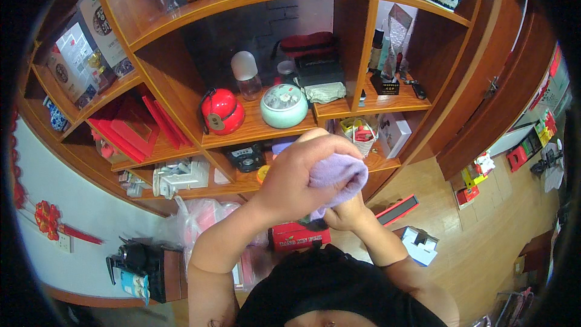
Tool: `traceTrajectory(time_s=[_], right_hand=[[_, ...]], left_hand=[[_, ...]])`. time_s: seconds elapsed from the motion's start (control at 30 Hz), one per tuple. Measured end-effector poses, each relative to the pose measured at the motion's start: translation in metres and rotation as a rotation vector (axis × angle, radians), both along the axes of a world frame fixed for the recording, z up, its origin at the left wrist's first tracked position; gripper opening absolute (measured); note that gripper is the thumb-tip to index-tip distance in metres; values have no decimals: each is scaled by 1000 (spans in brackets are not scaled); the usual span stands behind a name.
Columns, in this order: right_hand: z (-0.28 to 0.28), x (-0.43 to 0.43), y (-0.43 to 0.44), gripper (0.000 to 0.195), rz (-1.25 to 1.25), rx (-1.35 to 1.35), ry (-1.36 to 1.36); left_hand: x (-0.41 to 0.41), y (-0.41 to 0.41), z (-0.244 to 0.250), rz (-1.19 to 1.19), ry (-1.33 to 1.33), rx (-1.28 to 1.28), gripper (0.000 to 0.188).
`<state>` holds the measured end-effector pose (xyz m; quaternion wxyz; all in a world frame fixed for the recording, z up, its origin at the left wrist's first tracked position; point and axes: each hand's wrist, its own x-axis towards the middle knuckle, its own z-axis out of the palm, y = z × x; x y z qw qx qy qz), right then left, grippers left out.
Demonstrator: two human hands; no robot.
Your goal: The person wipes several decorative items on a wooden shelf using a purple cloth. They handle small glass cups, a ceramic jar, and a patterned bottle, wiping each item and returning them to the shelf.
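Curled around a bunched lilac cloth (pixel 338 175), my left hand (pixel 292 177) is raised before the shelves. My right hand (pixel 347 212) is just below and to the right, close against the cloth's lower part. Its fingers are partly hidden, and a small dark thing shows beside its thumb; whether this hand grips that or the cloth cannot be told. Behind the hands, on the middle shelf, stand a pale green lidded ceramic jar (pixel 284 106), a red gourd-shaped jar (pixel 222 112) and a clear bottle with a frosted rounded top (pixel 246 75).
The wooden shelf unit (pixel 254 135) spans the view. A crystal trophy (pixel 394 47) and a basket (pixel 361 134) stand at its right. On the floor are a red carton (pixel 302 237), plastic bags (pixel 204 222) and an open white box (pixel 420 245). A coffee maker (pixel 136 259) is lower left.
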<state>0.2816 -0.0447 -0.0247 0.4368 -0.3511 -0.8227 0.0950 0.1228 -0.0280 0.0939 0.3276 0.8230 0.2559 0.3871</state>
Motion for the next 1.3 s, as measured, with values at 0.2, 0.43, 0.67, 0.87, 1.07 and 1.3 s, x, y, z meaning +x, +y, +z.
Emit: traceTrajectory(time_s=[0.2,0.43,0.67,0.87,1.07,1.3], right_hand=[[16,5,-2,45,94,-267,268],[20,12,4,41,115,-292,372],[29,17,17,50,359,-376,632],[36,7,3,61,421,-498,706],[42,3,-6,56,419,-433,738],[42,3,2,61,472,-424,866]], left_hand=[[-10,19,-23,79,-551,-488,34],[-21,-3,-32,178,-48,349,39],[-57,21,-72,289,-8,64,30],[-36,27,-90,-223,-455,-574,51],[-23,27,-94,-68,-449,-1097,47],[-18,24,-136,-392,-586,-1118,54]])
